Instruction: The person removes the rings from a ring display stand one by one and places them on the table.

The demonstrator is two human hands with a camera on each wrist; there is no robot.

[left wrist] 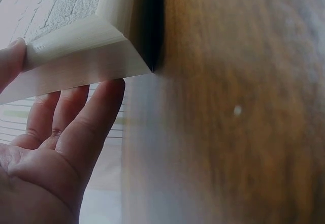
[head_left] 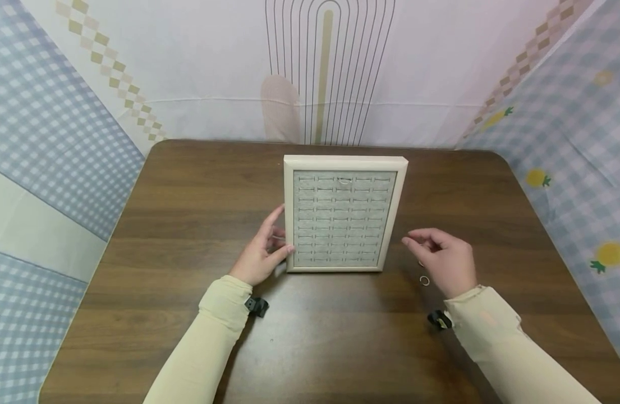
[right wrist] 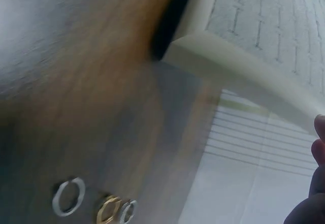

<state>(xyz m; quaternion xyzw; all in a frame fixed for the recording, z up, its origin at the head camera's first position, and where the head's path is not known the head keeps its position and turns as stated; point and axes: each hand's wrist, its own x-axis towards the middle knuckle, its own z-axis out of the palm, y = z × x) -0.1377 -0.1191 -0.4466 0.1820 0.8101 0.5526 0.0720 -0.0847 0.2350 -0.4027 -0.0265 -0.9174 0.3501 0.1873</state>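
Note:
A cream-framed ring display board (head_left: 341, 219) with a grey slotted pad stands upright on the table. My left hand (head_left: 259, 252) grips its left side, the thumb on the front face. In the left wrist view the fingers (left wrist: 89, 127) lie along the frame's outer side. One ring (head_left: 345, 181) sits in the top row of slots. To the right of the board my right hand (head_left: 443, 261) is raised, thumb and forefinger tips close together; I cannot tell whether they pinch anything. Below it lie a silver ring (right wrist: 69, 197), a gold ring (right wrist: 107, 210) and another silver ring (right wrist: 128, 212).
The brown wooden table (head_left: 198, 191) has rounded back corners. Behind it hangs a white patterned cloth (head_left: 203, 67), with checked cloth (head_left: 52, 112) at the left and a pineapple-print cloth (head_left: 582, 168) at the right.

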